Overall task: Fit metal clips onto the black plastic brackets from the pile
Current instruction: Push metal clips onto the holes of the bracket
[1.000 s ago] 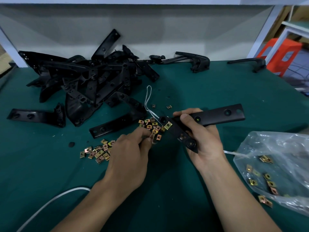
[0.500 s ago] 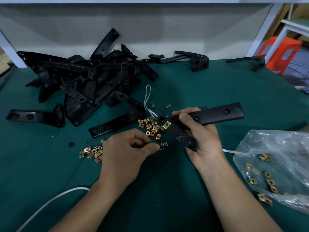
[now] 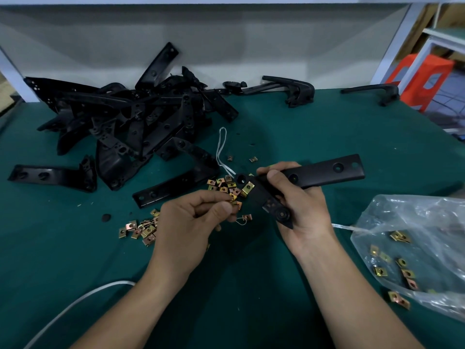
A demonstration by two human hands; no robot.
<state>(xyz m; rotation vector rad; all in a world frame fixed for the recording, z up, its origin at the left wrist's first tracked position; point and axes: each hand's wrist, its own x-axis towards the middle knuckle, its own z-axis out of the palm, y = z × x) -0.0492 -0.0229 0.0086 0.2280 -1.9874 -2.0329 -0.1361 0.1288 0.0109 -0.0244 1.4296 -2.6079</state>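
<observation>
From the head camera: at a green-covered bench [image 3: 314, 127], a person's left hand [image 3: 187, 222] curls its thumb and forefinger together on what appears to be a small brass clip [image 3: 233, 197]; the grip itself is partly hidden by the knuckles. The right hand [image 3: 304, 212] is wrapped round a black plastic bracket [image 3: 327, 172], thumb on top. The bracket's angled near end lies just to the right of the left fingertips [image 3: 225, 209], close but apart. Its long arm runs away rightward from them, well past the right hand. One fitted clip [image 3: 247, 188] already sits on the bracket's edge just beyond those fingertips. A heap of loose clips [image 3: 222, 183] lies just beyond the left fingers, so that hand looks the nearer feeder. The pile of brackets [image 3: 141, 117] waits farther beyond and to the left. The likely next move carries the clip rightward across that small gap onto the bracket's edge.
</observation>
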